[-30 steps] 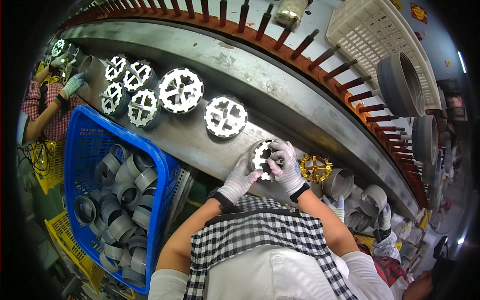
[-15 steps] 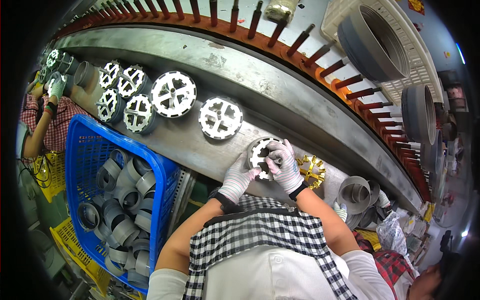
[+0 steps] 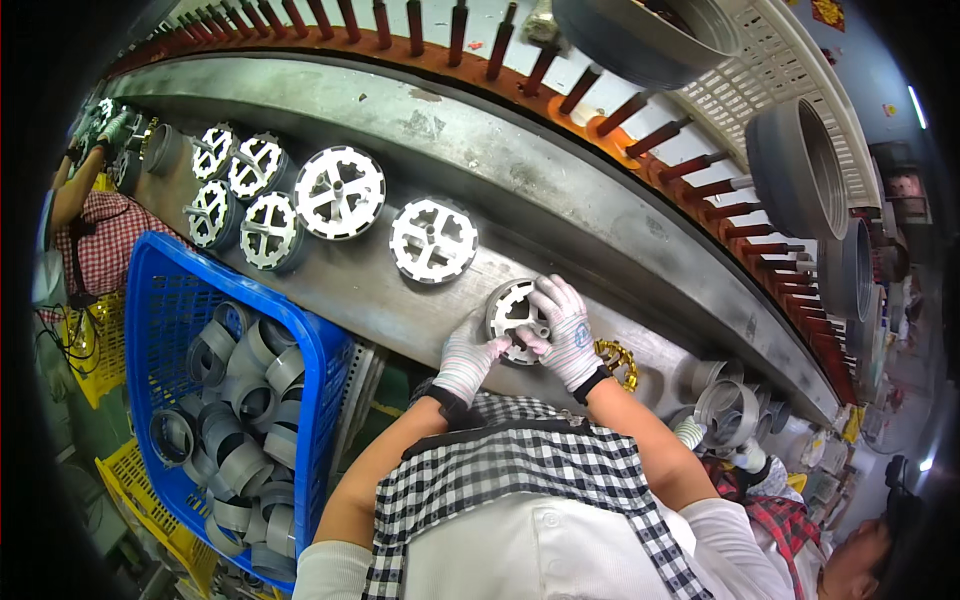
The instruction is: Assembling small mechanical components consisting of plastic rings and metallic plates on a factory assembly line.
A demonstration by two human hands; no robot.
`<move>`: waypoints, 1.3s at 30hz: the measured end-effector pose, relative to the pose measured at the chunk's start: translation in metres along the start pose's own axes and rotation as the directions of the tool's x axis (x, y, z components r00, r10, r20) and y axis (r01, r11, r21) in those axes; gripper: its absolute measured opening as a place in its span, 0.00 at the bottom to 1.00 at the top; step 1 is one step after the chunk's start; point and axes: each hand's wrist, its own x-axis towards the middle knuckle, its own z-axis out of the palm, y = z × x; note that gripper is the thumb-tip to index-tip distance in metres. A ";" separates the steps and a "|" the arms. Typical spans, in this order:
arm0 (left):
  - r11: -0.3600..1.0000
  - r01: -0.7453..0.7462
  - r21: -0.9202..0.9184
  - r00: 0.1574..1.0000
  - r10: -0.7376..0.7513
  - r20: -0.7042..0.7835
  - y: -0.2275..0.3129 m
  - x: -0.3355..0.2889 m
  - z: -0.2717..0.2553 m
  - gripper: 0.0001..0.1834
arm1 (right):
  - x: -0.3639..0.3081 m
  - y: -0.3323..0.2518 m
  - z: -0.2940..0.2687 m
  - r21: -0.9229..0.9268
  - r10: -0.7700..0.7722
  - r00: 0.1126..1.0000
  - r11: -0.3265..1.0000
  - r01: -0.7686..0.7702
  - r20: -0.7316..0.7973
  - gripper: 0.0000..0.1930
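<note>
Both my hands wear white knit gloves and work on one grey ring with a white spoked insert (image 3: 510, 308) lying on the steel bench (image 3: 560, 215). My left hand (image 3: 466, 357) grips its near edge. My right hand (image 3: 566, 325) lies over its right side, fingers closed on the insert's hub. Several finished white spoked discs (image 3: 432, 240) lie in a row to the left along the bench.
A blue crate (image 3: 150, 300) of grey plastic rings stands at my lower left. A gold toothed ring (image 3: 618, 362) lies right of my hands, with more grey rings (image 3: 728, 405) beyond. Large grey hoops (image 3: 795, 170) hang on orange pegs. One person works far left (image 3: 95, 225), another lower right (image 3: 850, 560).
My hands stay on the same ring with little shift. The large grey hoops on the orange pegs have travelled leftward along the rail.
</note>
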 end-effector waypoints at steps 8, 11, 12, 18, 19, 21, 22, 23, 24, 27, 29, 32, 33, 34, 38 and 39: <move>0.998 0.038 0.050 0.999 -0.039 0.022 0.005 -0.001 -0.002 0.35 | 0.002 -0.005 0.002 -0.302 0.159 0.974 0.948 -0.105 0.160 0.42; 0.988 0.021 0.154 1.000 -0.024 0.017 0.009 -0.001 0.003 0.35 | -0.003 0.002 -0.001 -0.242 0.162 0.973 0.963 -0.119 0.164 0.44; 0.998 0.022 0.063 0.994 -0.028 0.106 0.006 0.005 0.002 0.36 | -0.007 0.005 -0.007 -0.256 0.215 0.962 0.952 -0.168 0.167 0.45; 0.664 -0.492 0.563 0.867 0.431 0.249 0.020 -0.025 -0.035 0.43 | -0.058 -0.037 -0.098 -0.613 0.545 0.829 0.700 -0.366 0.127 0.43; 0.544 -0.539 0.643 0.828 0.481 0.287 0.030 -0.030 -0.031 0.45 | -0.065 -0.036 -0.108 -0.622 0.671 0.723 0.640 -0.452 0.165 0.41; 0.333 -0.617 0.713 0.769 0.450 0.454 0.054 -0.029 0.006 0.48 | -0.082 -0.006 -0.119 -0.694 0.829 0.493 0.519 -0.499 0.265 0.40; 0.261 -0.537 0.802 0.829 0.339 0.445 0.046 -0.013 0.011 0.50 | -0.075 0.000 -0.126 -0.676 0.859 0.386 0.506 -0.536 0.337 0.38; 0.098 -0.499 0.861 0.845 0.274 0.459 0.057 -0.018 0.033 0.49 | -0.072 0.007 -0.135 -0.660 0.875 0.270 0.481 -0.577 0.402 0.37; 0.060 -0.464 0.884 0.862 0.262 0.435 0.051 -0.012 0.045 0.48 | -0.074 0.014 -0.134 -0.662 0.864 0.268 0.500 -0.558 0.426 0.34; 0.117 -0.453 0.884 0.839 0.391 0.379 0.011 0.028 0.045 0.36 | -0.078 0.019 -0.126 -0.608 0.828 0.324 0.558 -0.565 0.459 0.30; 0.019 -0.420 0.907 0.846 0.371 0.384 0.026 0.017 0.060 0.32 | -0.080 0.019 -0.135 -0.529 0.853 0.408 0.522 -0.670 0.325 0.29; 0.069 -0.456 0.887 0.813 0.438 0.384 0.030 0.022 0.058 0.29 | -0.095 0.014 -0.133 -0.261 0.678 0.696 0.645 -0.718 -0.238 0.26; 0.085 -0.485 0.871 0.790 0.469 0.394 0.031 0.024 0.057 0.29 | -0.106 0.018 -0.126 -0.257 0.488 0.786 0.760 -0.597 -0.380 0.25; 0.086 -0.460 0.884 0.798 0.477 0.368 0.038 0.018 0.063 0.27 | -0.117 0.021 -0.117 -0.289 0.412 0.812 0.786 -0.547 -0.414 0.26; 0.059 -0.421 0.905 0.774 0.544 0.324 0.029 0.026 0.052 0.27 | -0.149 0.030 -0.076 -0.280 0.595 0.790 0.742 -0.610 -0.145 0.26; 0.064 -0.421 0.905 0.766 0.560 0.316 0.025 0.033 0.050 0.28 | -0.155 0.033 -0.071 -0.241 0.604 0.790 0.755 -0.610 -0.108 0.25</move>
